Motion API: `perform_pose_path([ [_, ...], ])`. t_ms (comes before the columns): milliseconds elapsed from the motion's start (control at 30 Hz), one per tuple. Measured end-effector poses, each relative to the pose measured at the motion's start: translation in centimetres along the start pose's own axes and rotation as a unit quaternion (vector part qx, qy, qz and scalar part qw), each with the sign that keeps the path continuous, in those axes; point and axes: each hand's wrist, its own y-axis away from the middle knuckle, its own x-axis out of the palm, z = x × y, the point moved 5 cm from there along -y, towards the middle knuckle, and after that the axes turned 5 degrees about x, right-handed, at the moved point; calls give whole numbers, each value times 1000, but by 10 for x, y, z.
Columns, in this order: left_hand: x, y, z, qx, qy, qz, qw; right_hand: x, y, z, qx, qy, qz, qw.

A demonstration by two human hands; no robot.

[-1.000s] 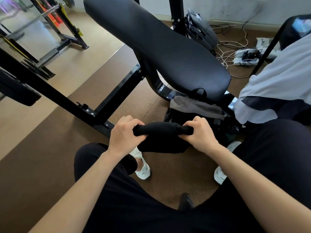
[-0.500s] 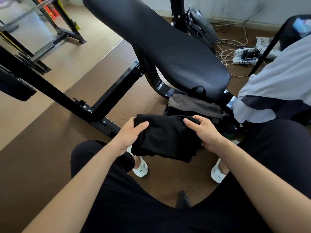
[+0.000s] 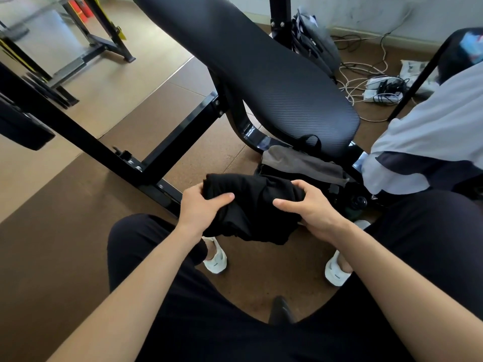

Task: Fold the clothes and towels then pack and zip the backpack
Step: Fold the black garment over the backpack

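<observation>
Roughly bundled black garment [image 3: 253, 205], seemingly creased

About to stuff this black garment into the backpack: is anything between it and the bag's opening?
Yes. A grey cloth lies draped over the top of the backpack, just behind the black garment held in the left hand and right hand. The opening itself can't be seen under it.
</observation>
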Motion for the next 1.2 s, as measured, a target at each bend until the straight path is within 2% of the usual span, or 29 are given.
perform_pose_path([
  [67,-4,-7,5,-41,36,-11,998,7,1,-2,24,-49,51,997],
  [100,-6,-11,6,-38,24,-14,999,8,1,-2,21,-53,51,997],
  [133,-7,-13,4,-17,-6,-13,1000,9,2,-3,10,-48,33,998],
  [200,-7,-15,-4,68,-133,-13,989,6,2,-2,-31,15,-33,999],
  [300,2,-4,-17,198,-354,-44,913,8,5,5,-98,131,-100,981],
  [367,13,7,-26,256,-415,-63,871,15,12,14,-149,165,-117,968],
  [433,23,18,-33,288,-431,-76,852,25,20,21,-185,181,-105,960],
  [600,40,33,-49,305,-362,-82,877,40,26,21,-227,141,-51,962],
  [700,49,38,-54,296,-313,-57,901,42,28,22,-217,89,-38,971],
  [767,56,44,-53,306,-306,-37,901,40,28,21,-206,57,-38,976],
  [867,65,54,-51,333,-300,5,894,35,26,20,-203,36,-40,978],
  [933,64,56,-48,331,-260,42,906,31,24,19,-198,15,-43,979],
  [1067,52,50,-38,277,-85,151,945,19,12,12,-152,-44,-43,986],
  [1100,44,47,-37,252,-23,152,955,17,8,9,-136,-60,-43,988],
  [1200,17,28,-24,174,61,32,982,17,2,6,-98,-111,-22,989],
])
